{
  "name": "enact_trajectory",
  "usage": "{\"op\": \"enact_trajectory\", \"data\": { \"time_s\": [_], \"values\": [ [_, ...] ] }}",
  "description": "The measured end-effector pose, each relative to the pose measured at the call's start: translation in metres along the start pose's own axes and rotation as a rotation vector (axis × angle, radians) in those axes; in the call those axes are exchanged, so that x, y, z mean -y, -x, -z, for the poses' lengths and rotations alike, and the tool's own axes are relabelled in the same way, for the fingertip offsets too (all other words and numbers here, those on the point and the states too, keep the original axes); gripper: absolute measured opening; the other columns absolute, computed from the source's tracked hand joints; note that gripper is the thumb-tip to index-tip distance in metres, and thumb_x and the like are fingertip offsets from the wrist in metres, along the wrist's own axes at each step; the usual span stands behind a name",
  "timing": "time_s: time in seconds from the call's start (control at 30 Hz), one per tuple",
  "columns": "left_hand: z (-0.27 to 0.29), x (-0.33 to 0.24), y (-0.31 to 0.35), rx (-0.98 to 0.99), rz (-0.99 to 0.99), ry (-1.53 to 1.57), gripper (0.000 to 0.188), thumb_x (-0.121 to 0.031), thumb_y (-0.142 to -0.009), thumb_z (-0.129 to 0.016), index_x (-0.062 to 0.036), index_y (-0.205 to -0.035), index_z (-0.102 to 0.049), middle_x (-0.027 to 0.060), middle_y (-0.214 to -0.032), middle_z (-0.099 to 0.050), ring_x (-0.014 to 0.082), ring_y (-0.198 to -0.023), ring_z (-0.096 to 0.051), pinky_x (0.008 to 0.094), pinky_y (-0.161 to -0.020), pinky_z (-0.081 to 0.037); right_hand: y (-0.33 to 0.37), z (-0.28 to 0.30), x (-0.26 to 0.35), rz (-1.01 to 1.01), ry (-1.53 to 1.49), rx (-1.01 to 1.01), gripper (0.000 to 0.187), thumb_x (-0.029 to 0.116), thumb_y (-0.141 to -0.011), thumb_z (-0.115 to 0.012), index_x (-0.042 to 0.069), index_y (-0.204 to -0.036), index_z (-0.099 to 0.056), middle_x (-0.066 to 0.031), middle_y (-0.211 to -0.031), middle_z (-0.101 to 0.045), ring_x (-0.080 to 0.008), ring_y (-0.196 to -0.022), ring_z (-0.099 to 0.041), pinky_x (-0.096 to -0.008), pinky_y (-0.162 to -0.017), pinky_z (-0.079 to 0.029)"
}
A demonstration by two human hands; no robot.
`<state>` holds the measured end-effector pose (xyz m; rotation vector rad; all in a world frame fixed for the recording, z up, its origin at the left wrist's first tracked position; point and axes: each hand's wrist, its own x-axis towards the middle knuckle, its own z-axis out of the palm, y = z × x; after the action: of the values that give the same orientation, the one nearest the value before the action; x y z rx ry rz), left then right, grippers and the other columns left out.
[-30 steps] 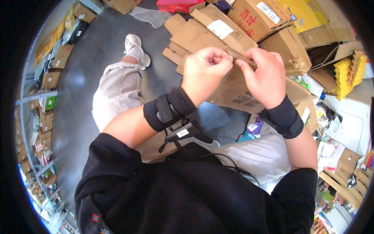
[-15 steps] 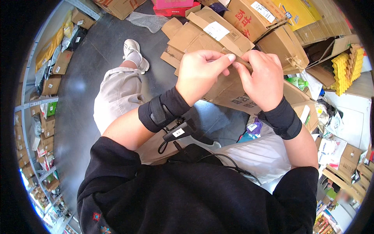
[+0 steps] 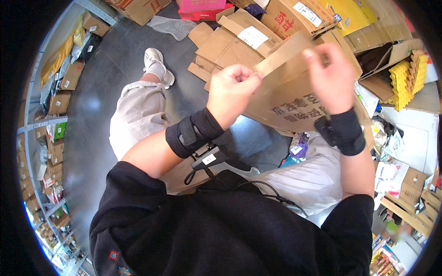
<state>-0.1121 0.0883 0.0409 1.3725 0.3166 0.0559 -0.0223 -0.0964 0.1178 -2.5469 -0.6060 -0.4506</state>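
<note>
In front of me a brown cardboard box (image 3: pixel 294 103) with dark print stands tilted. My left hand (image 3: pixel 234 89) is closed in a pinch at the near-left end of a tan strip (image 3: pixel 287 53). That strip runs up and right along the box's top edge; whether it is tape or a cardboard flap edge I cannot make out. My right hand (image 3: pixel 334 76) is smeared by motion over the box's right part, its thumb near the strip's far end and its fingers partly curled. Whether it grips anything does not show.
Flattened cardboard (image 3: pixel 230 46) with a white label lies beyond the left hand. More boxes (image 3: pixel 294 18) and yellow egg-crate foam (image 3: pixel 407 78) crowd the far right. Clear plastic wrap (image 3: pixel 172 27) lies on the dark floor. Shelves of parcels (image 3: pixel 57 101) line the left side.
My hands, close together before, are now apart: the right has moved right, the left slightly left and down. A tan strip now shows between them, and more of the box's printed side is visible.
</note>
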Motion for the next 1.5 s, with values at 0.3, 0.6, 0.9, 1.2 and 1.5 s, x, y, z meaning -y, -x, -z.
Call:
{"op": "enact_trajectory", "data": {
  "time_s": [0.3, 0.6, 0.9, 1.2, 1.5],
  "values": [
    [0.015, 0.011, -0.009, 0.154, -0.140, -0.082, 0.017, -0.018, -0.095, -0.070, -0.0051, -0.087, -0.064, -0.0076, -0.074, -0.057, 0.0006, -0.065, -0.049, 0.0185, -0.058, -0.038, -0.018, 0.015, -0.053, -0.118, -0.132, -0.094, 0.030, 0.028, -0.089, -0.074, 0.000, -0.097, -0.067, -0.0149, -0.086, -0.071, -0.0255, -0.078, -0.068, -0.0360, -0.074, -0.053],
    [0.025, 0.027, -0.011, 0.258, -0.090, 0.045, 0.031, -0.014, -0.093, -0.072, -0.0047, -0.119, -0.059, -0.0018, -0.096, -0.061, 0.0041, -0.079, -0.054, 0.0217, -0.071, -0.046, -0.027, 0.027, -0.101, -0.135, -0.082, -0.158, 0.033, 0.027, -0.090, -0.075, -0.003, -0.097, -0.064, -0.0081, -0.081, -0.064, -0.0160, -0.074, -0.057, -0.0309, -0.072, -0.049],
    [0.045, 0.012, -0.024, 0.499, -0.418, -0.166, 0.061, -0.021, -0.092, -0.073, -0.0083, -0.145, -0.045, 0.0072, -0.122, -0.059, 0.0122, -0.091, -0.061, 0.0284, -0.084, -0.051, -0.025, 0.028, -0.101, -0.115, -0.081, -0.147, 0.030, 0.024, -0.094, -0.074, -0.003, -0.098, -0.061, 0.0018, -0.080, -0.055, -0.0060, -0.073, -0.049, -0.0228, -0.067, -0.043],
    [0.025, -0.025, -0.055, 0.063, -0.663, -0.524, 0.041, -0.043, -0.097, -0.062, -0.0034, -0.104, -0.070, 0.0131, -0.091, -0.069, 0.0236, -0.079, -0.066, 0.0347, -0.072, -0.053, -0.014, 0.031, -0.076, -0.101, -0.129, -0.087, 0.031, 0.024, -0.090, -0.076, -0.002, -0.097, -0.061, -0.0064, -0.081, -0.060, -0.0143, -0.074, -0.053, -0.0291, -0.072, -0.048],
    [-0.007, -0.019, -0.053, 0.294, -0.312, -0.650, 0.040, -0.040, -0.093, -0.070, 0.0003, -0.087, -0.073, 0.0105, -0.065, -0.064, 0.0174, -0.059, -0.058, 0.0334, -0.061, -0.049, -0.004, 0.030, -0.048, -0.024, -0.065, -0.114, 0.030, 0.024, -0.090, -0.076, -0.001, -0.097, -0.061, -0.0088, -0.083, -0.063, -0.0163, -0.076, -0.056, -0.0315, -0.074, -0.050]
  ]
}}
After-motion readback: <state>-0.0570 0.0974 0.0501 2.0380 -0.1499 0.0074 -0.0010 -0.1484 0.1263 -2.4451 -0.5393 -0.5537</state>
